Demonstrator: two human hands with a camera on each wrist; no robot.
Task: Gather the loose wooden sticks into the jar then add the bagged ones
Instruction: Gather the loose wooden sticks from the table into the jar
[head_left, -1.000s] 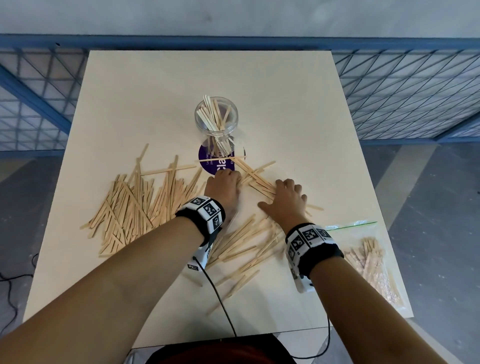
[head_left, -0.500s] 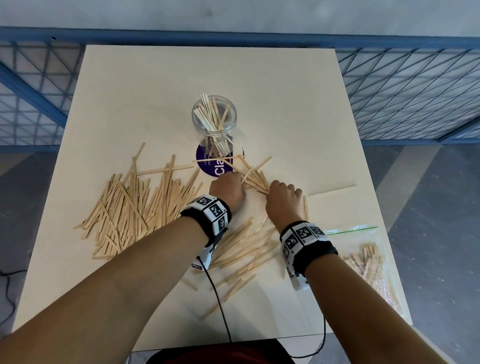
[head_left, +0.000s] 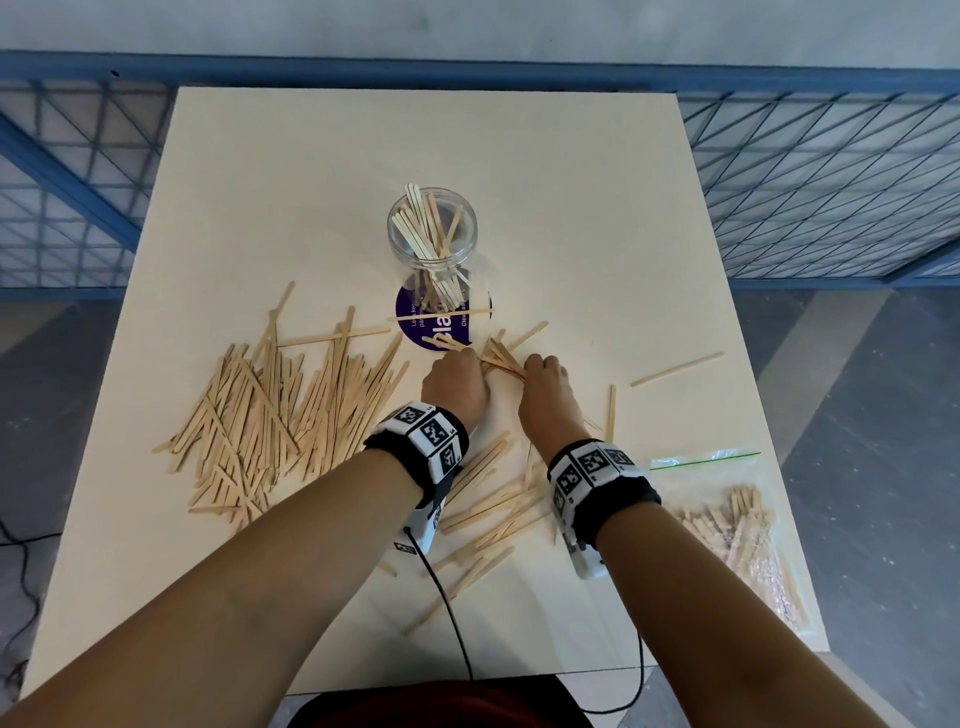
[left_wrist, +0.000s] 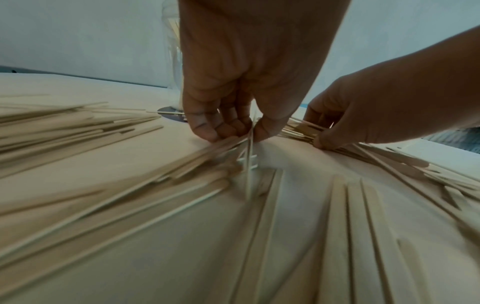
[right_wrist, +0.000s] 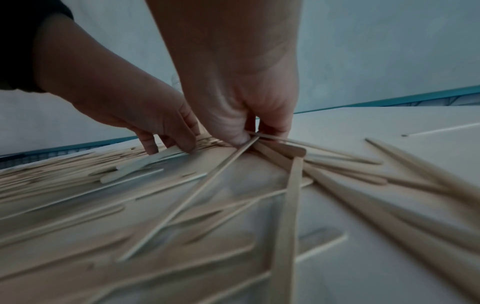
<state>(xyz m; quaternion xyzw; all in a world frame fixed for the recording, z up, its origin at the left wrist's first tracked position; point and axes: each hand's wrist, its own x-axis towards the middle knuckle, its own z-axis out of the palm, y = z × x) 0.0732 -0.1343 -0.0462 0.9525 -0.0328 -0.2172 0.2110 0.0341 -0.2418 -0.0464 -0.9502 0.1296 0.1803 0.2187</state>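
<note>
Both hands low at table centre: left hand (head_left: 456, 385) and right hand (head_left: 544, 385) have fingers curled, pinching a small bundle of sticks (head_left: 503, 359) between them. Jar (head_left: 432, 235) stands at 12 o'clock, bagged sticks (head_left: 727, 525) at 4 o'clock.

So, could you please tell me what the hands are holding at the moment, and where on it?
Both hands pinch a small cluster of sticks lying just in front of the jar: the left hand at its left ends, the right hand at its right ends.
</note>
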